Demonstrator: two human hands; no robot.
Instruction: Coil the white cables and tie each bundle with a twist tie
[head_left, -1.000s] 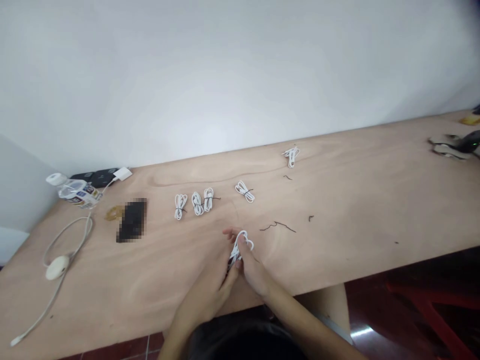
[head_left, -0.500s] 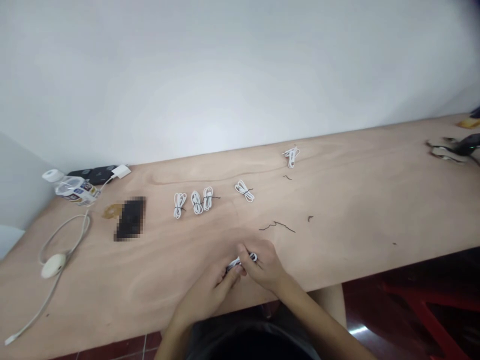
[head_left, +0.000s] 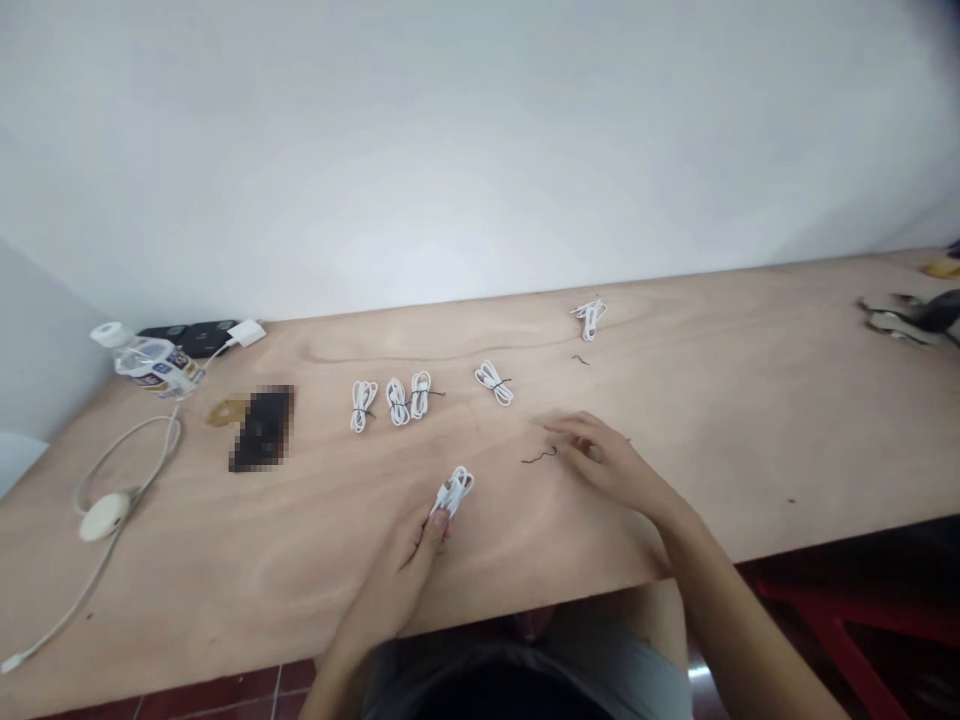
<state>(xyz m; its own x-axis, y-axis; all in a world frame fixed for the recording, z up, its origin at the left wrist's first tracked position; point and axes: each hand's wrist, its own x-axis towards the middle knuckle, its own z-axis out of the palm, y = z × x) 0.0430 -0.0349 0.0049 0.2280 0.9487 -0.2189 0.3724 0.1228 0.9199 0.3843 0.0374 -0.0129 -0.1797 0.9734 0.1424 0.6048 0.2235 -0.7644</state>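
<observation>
- The left hand [head_left: 394, 575] pinches a coiled white cable [head_left: 454, 491] between thumb and fingers, over the desk [head_left: 712, 400]; a slack pinch could let the coil spring loose.
- The right hand [head_left: 604, 462] is empty, fingers loosely spread, near a black wire tie [head_left: 540, 456]; a careless sweep could knock the tie away.
- Bumping the tied coils [head_left: 399, 402] could tangle them.

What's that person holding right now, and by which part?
The left hand pinches a coiled white cable by its lower end; the right hand appears empty.
</observation>
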